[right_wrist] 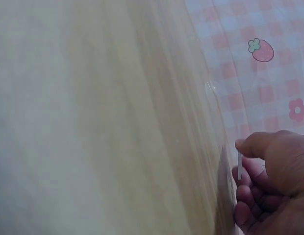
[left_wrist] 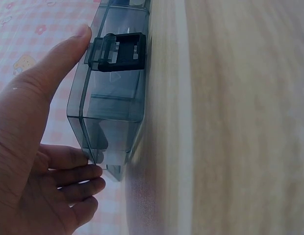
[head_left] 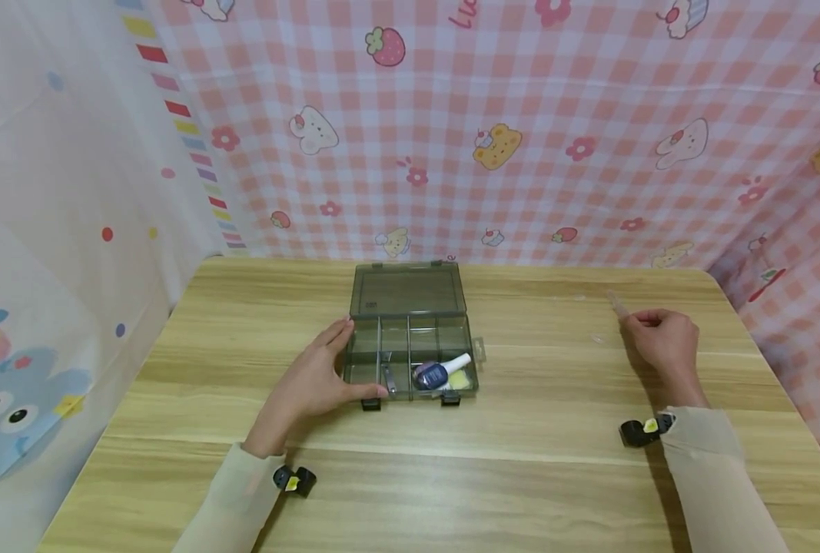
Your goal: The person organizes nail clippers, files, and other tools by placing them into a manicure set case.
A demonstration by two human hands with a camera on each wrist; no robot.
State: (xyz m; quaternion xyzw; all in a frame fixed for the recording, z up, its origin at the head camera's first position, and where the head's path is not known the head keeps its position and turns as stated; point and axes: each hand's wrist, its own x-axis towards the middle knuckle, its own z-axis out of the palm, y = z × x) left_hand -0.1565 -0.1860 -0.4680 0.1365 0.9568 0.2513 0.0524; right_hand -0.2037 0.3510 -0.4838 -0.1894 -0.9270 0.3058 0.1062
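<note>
A smoky clear plastic compartment box (head_left: pixel 356 338) lies on the table with its lid (head_left: pixel 407 290) folded back. My left hand (head_left: pixel 313 380) holds its left end, thumb along the front rim and fingers at the left side. In the left wrist view, the thumb lies beside a black latch (left_wrist: pixel 123 51). Inside the box are a nail clipper (head_left: pixel 390 378), a dark blue nail polish bottle (head_left: pixel 432 375) with a white cap, and something pale yellow (head_left: pixel 459 380). Over at the right, my right hand (head_left: pixel 664 344) pinches a thin translucent strip (right_wrist: pixel 240 166) between thumb and index finger.
Small clear pieces, among them one piece (head_left: pixel 598 338), lie on the wooden table (head_left: pixel 534 461) near my right hand. A pink checked cloth (head_left: pixel 451 153) hangs behind the table's back edge. Another printed cloth (head_left: pixel 71 230) hangs on the left.
</note>
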